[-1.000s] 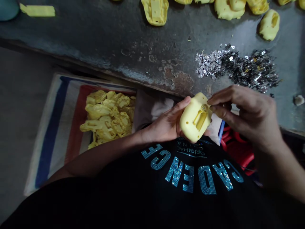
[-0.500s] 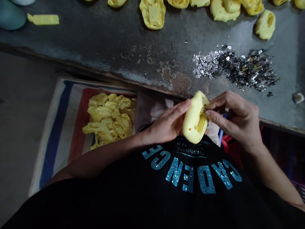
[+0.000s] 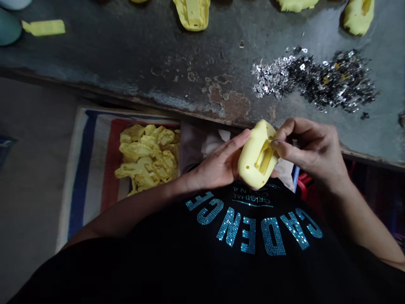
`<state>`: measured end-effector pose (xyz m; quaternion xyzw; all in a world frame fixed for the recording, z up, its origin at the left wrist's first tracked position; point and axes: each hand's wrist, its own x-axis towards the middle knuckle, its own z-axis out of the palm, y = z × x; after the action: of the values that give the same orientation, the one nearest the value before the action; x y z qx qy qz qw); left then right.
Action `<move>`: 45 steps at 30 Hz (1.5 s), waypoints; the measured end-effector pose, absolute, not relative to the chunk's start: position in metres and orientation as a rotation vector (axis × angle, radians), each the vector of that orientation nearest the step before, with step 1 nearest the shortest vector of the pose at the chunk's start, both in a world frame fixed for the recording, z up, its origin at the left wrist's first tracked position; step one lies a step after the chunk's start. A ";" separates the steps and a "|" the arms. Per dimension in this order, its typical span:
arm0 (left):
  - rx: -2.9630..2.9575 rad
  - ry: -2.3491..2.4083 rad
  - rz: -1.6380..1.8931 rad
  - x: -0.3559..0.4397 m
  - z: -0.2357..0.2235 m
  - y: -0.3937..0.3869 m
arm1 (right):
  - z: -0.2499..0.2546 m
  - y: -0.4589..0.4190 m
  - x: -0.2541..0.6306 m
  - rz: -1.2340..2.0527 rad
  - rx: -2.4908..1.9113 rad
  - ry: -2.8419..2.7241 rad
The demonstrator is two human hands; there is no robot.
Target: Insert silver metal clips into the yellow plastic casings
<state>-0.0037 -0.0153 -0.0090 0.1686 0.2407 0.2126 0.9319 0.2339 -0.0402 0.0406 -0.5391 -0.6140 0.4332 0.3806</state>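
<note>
"Fingers first; how do ours stand?"

"Those of our left hand (image 3: 215,169) are curled round the yellow shell (image 3: 248,158), thumb on its upper left side, one fingertip showing past its right; thumb and forefinger of our right hand (image 3: 316,154) are pinched together at the slot (image 3: 265,162); whether they grip something small, we cannot tell."

"And where do we have the shell?"

"Off the bench (image 3: 126,50), on our side of its edge, close in front of our shirt (image 3: 240,274); its slot faces us; a pile of metal bits (image 3: 344,84) lies on the bench beyond our right hand."

"How do we reckon it handles?"

"Light, being hollow; stiff, moulded plastic by its look; perhaps slick where the outside is smooth and round."

"Fragile anywhere?"

"Likely at the slot's rim, where the wall seems thin; we would cradle the rounded side in our palm, thumb on top, and press gently; squeezing across the slot might flex it."
</note>
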 end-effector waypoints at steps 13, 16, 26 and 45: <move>0.377 0.565 0.476 -0.001 -0.004 -0.018 | 0.046 -0.035 0.239 1.115 -1.362 -1.653; 0.355 0.498 0.463 -0.002 -0.008 -0.015 | 0.041 -0.044 0.238 1.010 -1.345 -1.603; 0.522 0.586 0.532 0.000 -0.005 -0.016 | 0.030 -0.038 0.243 0.822 -1.258 -1.772; 0.806 0.723 0.649 -0.042 -0.014 -0.005 | 0.018 -0.024 0.223 0.370 -1.225 -1.927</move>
<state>-0.0423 -0.0049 -0.0144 0.3767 0.3378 0.3036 0.8073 0.2232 -0.0245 0.0185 -0.4849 -0.7625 0.1463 0.4025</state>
